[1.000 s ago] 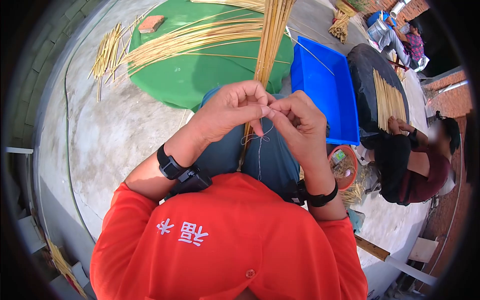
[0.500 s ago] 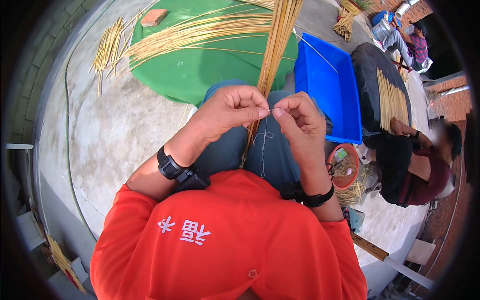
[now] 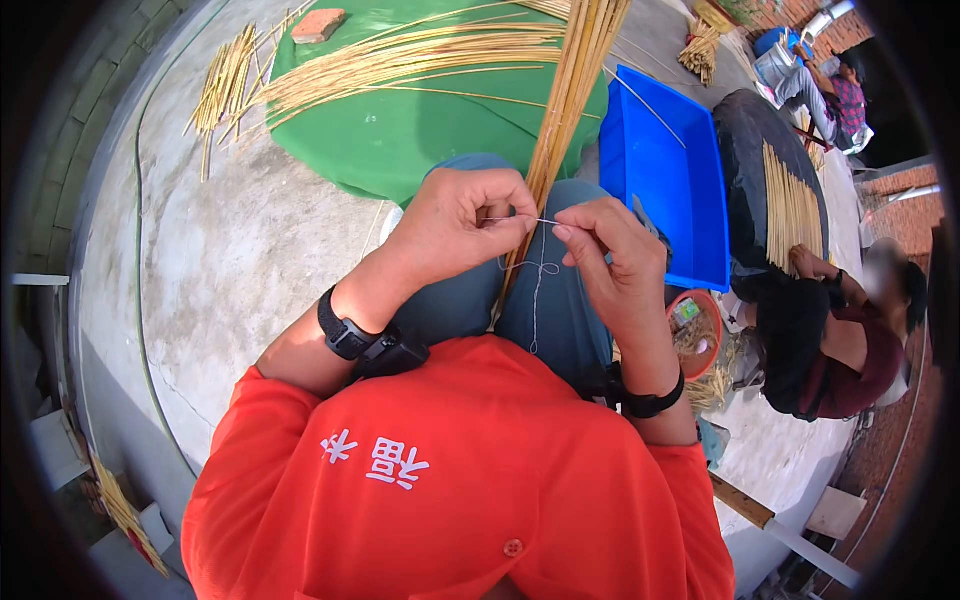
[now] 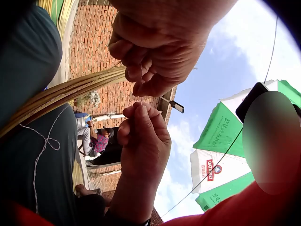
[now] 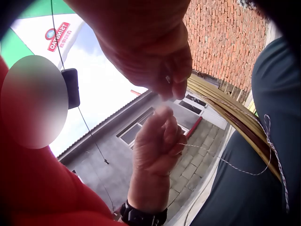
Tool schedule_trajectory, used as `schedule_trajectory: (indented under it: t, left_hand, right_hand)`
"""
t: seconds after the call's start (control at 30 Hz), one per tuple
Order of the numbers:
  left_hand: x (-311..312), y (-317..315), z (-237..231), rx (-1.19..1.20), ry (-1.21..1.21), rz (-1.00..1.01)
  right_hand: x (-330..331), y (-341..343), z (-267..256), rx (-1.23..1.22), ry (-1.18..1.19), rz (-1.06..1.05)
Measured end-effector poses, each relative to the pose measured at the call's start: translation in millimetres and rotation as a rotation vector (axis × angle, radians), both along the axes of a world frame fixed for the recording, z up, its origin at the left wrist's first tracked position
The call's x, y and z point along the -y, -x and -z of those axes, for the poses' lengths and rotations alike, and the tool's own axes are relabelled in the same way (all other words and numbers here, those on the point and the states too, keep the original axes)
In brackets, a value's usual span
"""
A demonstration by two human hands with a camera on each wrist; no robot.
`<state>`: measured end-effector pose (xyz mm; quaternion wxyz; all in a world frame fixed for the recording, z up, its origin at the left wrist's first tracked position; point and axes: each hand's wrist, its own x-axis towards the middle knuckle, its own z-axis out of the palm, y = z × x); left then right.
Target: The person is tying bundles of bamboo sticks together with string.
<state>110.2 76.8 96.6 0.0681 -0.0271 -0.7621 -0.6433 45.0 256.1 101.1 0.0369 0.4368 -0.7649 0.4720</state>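
In the head view my left hand (image 3: 465,222) and right hand (image 3: 618,258) face each other above the knees. Each pinches a thin pale string (image 3: 546,221) between thumb and forefinger, and a short straight stretch of it spans the gap. A loose loop and a twisted tail of the string (image 4: 47,140) hang below, over the trouser leg. From my left fingers (image 5: 171,134) a strand runs down toward the stalks in the right wrist view. A bundle of long tan stalks (image 3: 572,105) stands tilted between the knees, just beyond the hands.
More stalks (image 3: 420,70) lie on a green cloth (image 3: 350,150) with a brick (image 3: 318,25). To the right are a blue tub (image 3: 665,190) and an orange basin (image 3: 697,345). Another person (image 3: 850,340) works stalks on a dark round surface (image 3: 745,170); someone else sits farther back.
The hands were together at the fingertips and have drawn apart, with the right hand moving right. The string between them now spans a wider gap. The view has shifted slightly.
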Motion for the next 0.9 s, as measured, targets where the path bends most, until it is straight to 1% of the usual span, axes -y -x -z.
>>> schedule_trajectory:
  t: [0.13, 0.2, 0.23, 0.3, 0.33, 0.4, 0.43, 0.5, 0.57, 0.63, 0.67, 0.7, 0.73, 0.77, 0.8, 0.83, 0.87, 0.9]
  left_hand:
    - [2.5, 0.1, -1.4, 0.02, 0.028, 0.055]
    - [1.9, 2.4, 1.3, -0.113, 0.062, 0.053]
    - [1.7, 4.4, 3.3, -0.115, 0.062, 0.052]
    - [0.2, 11.1, 7.9, -0.337, 0.137, 0.01]
    - [-1.7, 13.1, 10.5, -0.337, 0.136, 0.004]
    - [-5.5, 16.0, 15.1, -0.556, 0.505, -0.021]
    - [-6.9, 14.7, 16.2, -0.555, 0.505, -0.025]
    - [-11.0, 11.3, 17.5, -0.554, 0.777, 0.078]
    - [-15.0, 11.6, 21.6, -0.589, 0.732, 0.108]
    - [-16.2, 11.2, 21.7, -0.621, 0.687, 0.14]
    - [-15.8, 10.5, 19.0, -0.618, 0.614, 0.156]
    - [-15.0, 9.6, 15.9, -0.614, 0.542, 0.173]
    - [-12.9, 8.5, 11.9, -0.612, 0.542, 0.174]
    - [-8.8, 7.2, 7.6, -0.522, 0.423, 0.17]
    - [-4.8, 6.4, 6.2, -0.429, 0.306, 0.166]
    - [-0.4, 7.8, 8.3, -0.437, 0.343, 0.143]
    - [2.2, 9.3, 8.4, -0.425, 0.34, 0.147]
    - [3.3, 9.6, 7.6, -0.446, 0.385, 0.128]
  right_hand:
    - [-0.7, 1.1, 2.3, -0.046, -0.022, -0.005]
    - [-3.2, 1.9, 4.2, -0.052, -0.083, -0.039]
    - [-5.0, 0.9, 4.8, -0.054, -0.083, -0.039]
    - [-7.4, 0.0, 5.5, 0.56, 0.107, -0.154]
    - [-6.5, 0.5, 4.4, 0.561, 0.104, -0.158]
    - [-4.2, 1.2, 1.7, 0.898, 0.393, -0.149]
    - [-2.1, 3.4, 1.4, 0.919, 0.449, -0.184]
    - [-1.5, 4.0, 2.7, 0.869, 0.408, -0.191]
    - [-0.7, 3.7, 4.2, 0.82, 0.37, -0.195]
    - [0.8, 3.4, 5.7, 0.539, 0.239, -0.06]
    - [-0.5, 5.6, 8.3, 0.539, 0.238, -0.06]
    - [-3.2, 9.2, 12.2, 0.378, 0.141, -0.06]
    - [-5.6, 11.4, 14.6, 0.218, 0.045, -0.059]
    - [-7.2, 11.1, 15.6, 0.223, 0.046, -0.058]
    - [-9.0, 9.6, 16.8, 0.298, -0.005, -0.106]
    - [-10.3, 7.4, 18.2, 0.375, -0.057, -0.154]
    - [-10.8, 4.8, 16.4, 0.388, -0.057, -0.152]
    - [-11.6, 2.1, 11.9, 0.494, -0.068, -0.223]
